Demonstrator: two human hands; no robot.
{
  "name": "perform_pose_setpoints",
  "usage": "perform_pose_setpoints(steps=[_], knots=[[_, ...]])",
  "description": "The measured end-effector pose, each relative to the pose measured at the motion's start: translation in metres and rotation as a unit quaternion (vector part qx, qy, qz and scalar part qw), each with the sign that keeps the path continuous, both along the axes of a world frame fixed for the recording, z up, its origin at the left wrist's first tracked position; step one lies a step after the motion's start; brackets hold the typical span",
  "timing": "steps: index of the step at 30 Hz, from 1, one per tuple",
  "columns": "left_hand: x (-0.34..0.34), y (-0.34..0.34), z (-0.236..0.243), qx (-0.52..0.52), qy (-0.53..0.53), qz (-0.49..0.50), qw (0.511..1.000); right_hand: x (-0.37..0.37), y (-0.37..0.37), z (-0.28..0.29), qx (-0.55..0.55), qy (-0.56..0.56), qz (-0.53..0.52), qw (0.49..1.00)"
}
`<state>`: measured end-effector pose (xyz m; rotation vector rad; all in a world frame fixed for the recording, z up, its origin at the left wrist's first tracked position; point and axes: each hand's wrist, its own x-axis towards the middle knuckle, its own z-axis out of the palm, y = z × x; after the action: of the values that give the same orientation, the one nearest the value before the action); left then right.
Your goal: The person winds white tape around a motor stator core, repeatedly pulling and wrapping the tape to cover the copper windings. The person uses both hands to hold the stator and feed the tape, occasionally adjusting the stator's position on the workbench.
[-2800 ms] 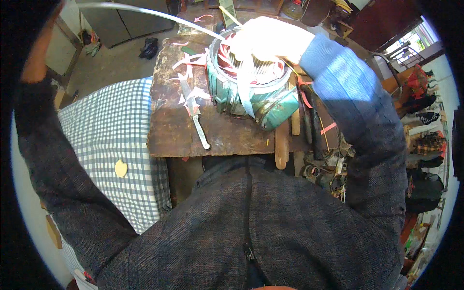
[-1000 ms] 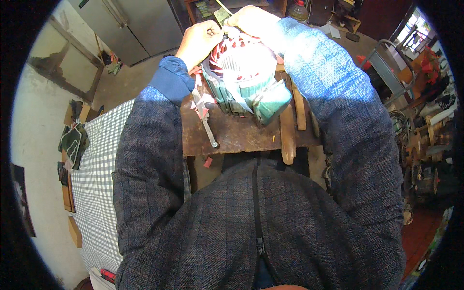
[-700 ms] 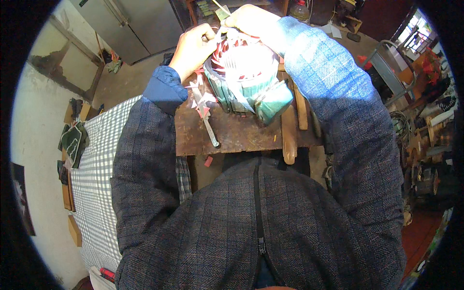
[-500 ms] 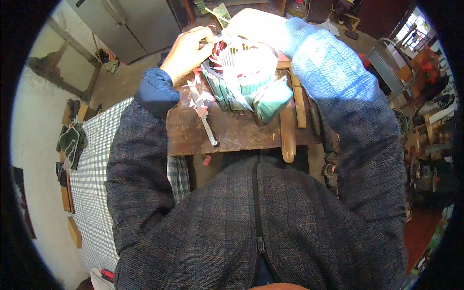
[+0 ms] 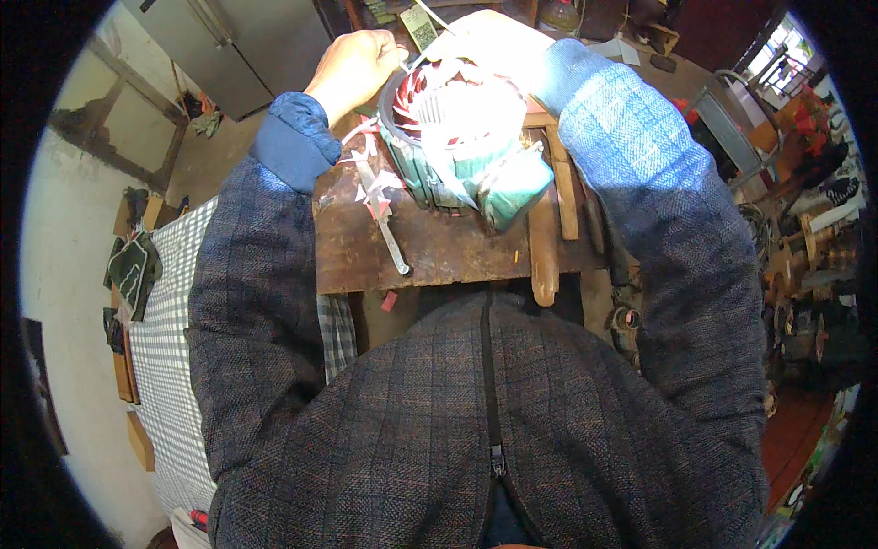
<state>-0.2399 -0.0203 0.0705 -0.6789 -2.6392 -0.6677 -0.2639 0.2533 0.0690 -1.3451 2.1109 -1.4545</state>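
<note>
A green motor stator [image 5: 416, 174] stands on the wooden bench, its bore facing up, with red-and-white strips [image 5: 407, 105] around the inside. Strong light washes out much of its right side. My left hand [image 5: 352, 69] is just beyond its left rim, fingers pinched on something small and pale that I cannot make out. Over the far rim, my right hand [image 5: 503, 41] is closed, glare hiding most of its fingers. A thin pale stick [image 5: 435, 16] juts from it. Left of the stator lies a knife-like metal blade [image 5: 393, 242] among cut red-and-white scraps [image 5: 377, 188].
Right of the stator lie a wooden mallet-like handle [image 5: 544, 247] and a wooden strip [image 5: 563, 188], both pointing toward me. The wooden bench [image 5: 457, 252] ends close to my body. A checked cloth [image 5: 169, 339] covers a surface at left; a metal-framed chair [image 5: 732, 119] stands far right.
My left hand has drawn up and away from the stator's rim, still pinched. The right hand and its stick have shifted slightly right and farther away.
</note>
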Motion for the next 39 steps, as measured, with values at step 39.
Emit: perform_pose_setpoints(steps=[39], knots=[[0.235, 0.074, 0.01, 0.241, 0.03, -0.054, 0.969, 0.2, 0.025, 0.037, 0.143, 0.47, -0.23, 0.84]])
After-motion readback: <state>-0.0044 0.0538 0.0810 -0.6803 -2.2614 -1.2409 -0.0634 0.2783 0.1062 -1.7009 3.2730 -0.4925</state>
